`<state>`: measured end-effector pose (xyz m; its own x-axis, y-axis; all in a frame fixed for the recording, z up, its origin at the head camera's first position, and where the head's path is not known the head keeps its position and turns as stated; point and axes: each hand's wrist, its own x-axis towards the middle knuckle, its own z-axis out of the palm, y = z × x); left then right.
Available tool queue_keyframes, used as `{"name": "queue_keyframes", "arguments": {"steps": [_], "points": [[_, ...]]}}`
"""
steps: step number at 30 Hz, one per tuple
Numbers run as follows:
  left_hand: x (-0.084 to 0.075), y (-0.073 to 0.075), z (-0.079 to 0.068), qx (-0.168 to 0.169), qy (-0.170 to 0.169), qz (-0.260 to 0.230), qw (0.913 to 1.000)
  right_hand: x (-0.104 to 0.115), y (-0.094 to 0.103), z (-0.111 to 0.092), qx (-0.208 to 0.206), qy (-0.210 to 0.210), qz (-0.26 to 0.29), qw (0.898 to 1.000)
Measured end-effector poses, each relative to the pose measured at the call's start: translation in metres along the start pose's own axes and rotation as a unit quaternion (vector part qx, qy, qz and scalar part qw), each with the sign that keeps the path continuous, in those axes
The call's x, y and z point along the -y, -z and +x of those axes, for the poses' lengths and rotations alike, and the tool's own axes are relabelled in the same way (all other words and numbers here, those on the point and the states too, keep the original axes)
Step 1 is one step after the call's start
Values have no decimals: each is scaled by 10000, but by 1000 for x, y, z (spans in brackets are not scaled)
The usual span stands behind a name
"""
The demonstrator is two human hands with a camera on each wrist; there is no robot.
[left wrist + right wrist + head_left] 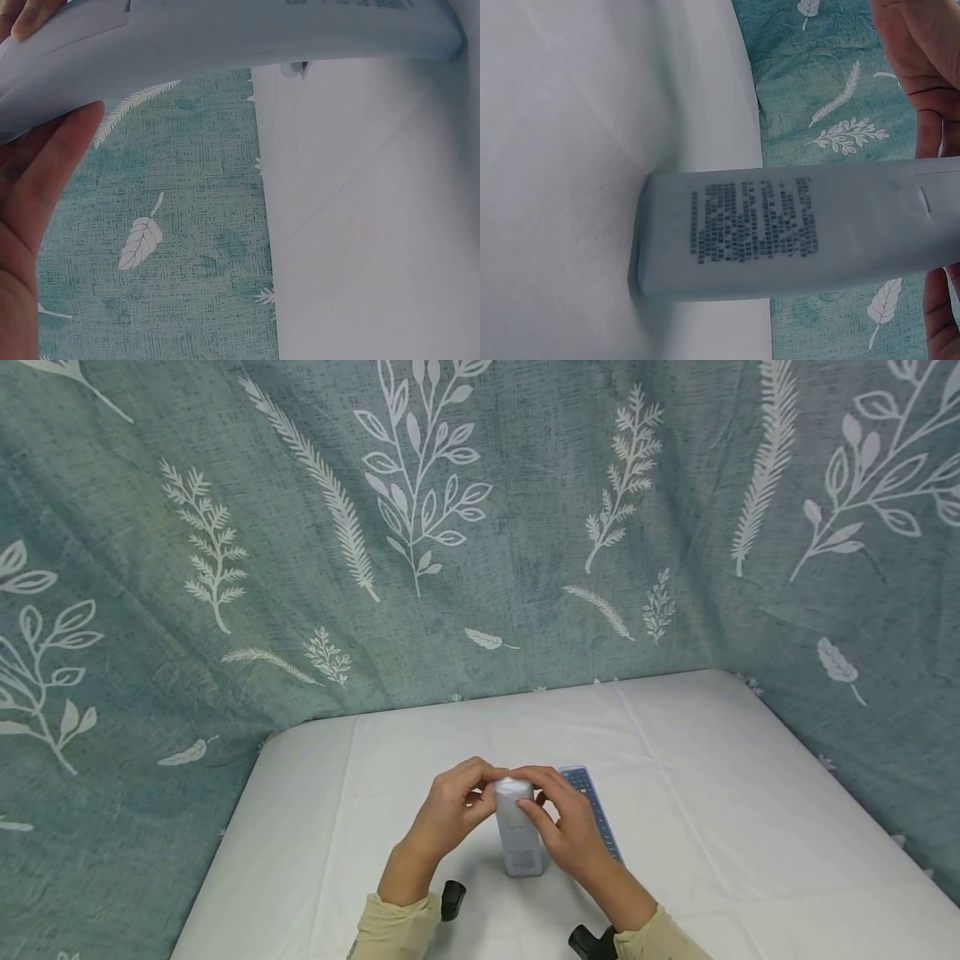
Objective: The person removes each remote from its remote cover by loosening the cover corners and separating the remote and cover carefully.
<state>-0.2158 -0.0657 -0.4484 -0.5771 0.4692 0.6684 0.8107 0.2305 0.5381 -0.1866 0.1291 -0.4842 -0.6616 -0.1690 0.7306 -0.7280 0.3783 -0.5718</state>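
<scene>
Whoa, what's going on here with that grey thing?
Someone is holding a pale grey device upright, with the left hand and right hand both near its top. Its lower end seems to rest on the white cloth. Small dark print shows near that end. A blue patterned strip lies on the cloth beside the right hand.

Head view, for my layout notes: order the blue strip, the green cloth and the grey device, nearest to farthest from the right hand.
1. Grey device: held by the right hand.
2. Blue strip: just right of it.
3. Green cloth: beyond the table.
</scene>
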Motion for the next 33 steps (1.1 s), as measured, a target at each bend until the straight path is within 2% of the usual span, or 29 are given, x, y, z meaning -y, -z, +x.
{"name": "queue_keyframes", "arguments": {"steps": [12, 19, 24, 29, 33], "points": [[3, 0, 2, 164, 22, -87, 9998, -2, 2, -3, 18, 36, 98, 9999], [8, -2, -3, -31, -9, -65, 10000, -3, -1, -5, 65, 274, 183, 9994], [8, -8, -9, -233, 140, -35, 9996, 0, -1, -4, 35, 113, 122, 9999], [5, -17, -15, -165, 131, -245, 9995, 2, 1, -3, -20, -89, -32, 10000], [5, -25, -18, -260, 134, -165, 9994, 2, 1, -3, -23, -77, -102, 9999]]}}
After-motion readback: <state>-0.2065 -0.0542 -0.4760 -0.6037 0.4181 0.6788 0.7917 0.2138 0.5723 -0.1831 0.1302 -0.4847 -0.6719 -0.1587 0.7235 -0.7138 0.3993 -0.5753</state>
